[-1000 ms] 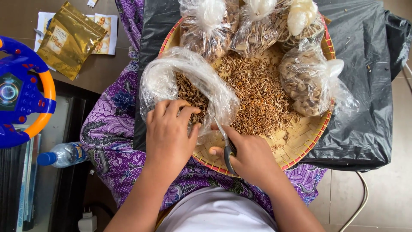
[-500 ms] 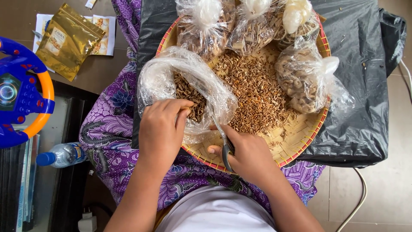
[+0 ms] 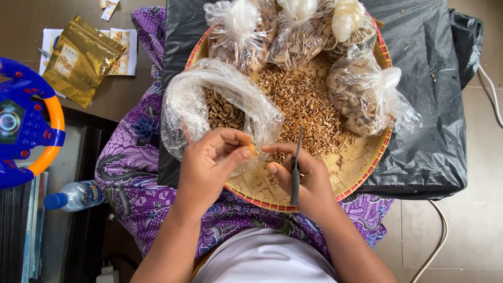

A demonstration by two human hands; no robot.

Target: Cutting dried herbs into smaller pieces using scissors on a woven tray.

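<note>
The left hand (image 3: pixel 209 165) pinches a small tan piece (image 3: pixel 252 152), possibly a root chip, just beside the right hand (image 3: pixel 304 175), which grips a thin knife (image 3: pixel 296 167). The cut goes best made above the woven tray (image 3: pixel 361 157), blade angled away from the fingertips.

This looks like a home, with someone working seated on the floor. A woven tray (image 3: pixel 361 173) of dried bits and tied plastic bags (image 3: pixel 361 97) rests on a black bin bag (image 3: pixel 435 120) over a lap in purple patterned cloth (image 3: pixel 131 167). At nine o'clock lie a toy steering wheel (image 3: pixel 26 131) and a water bottle (image 3: pixel 73 195); at eleven, a gold pouch (image 3: pixel 78 60) on bare floor.
</note>
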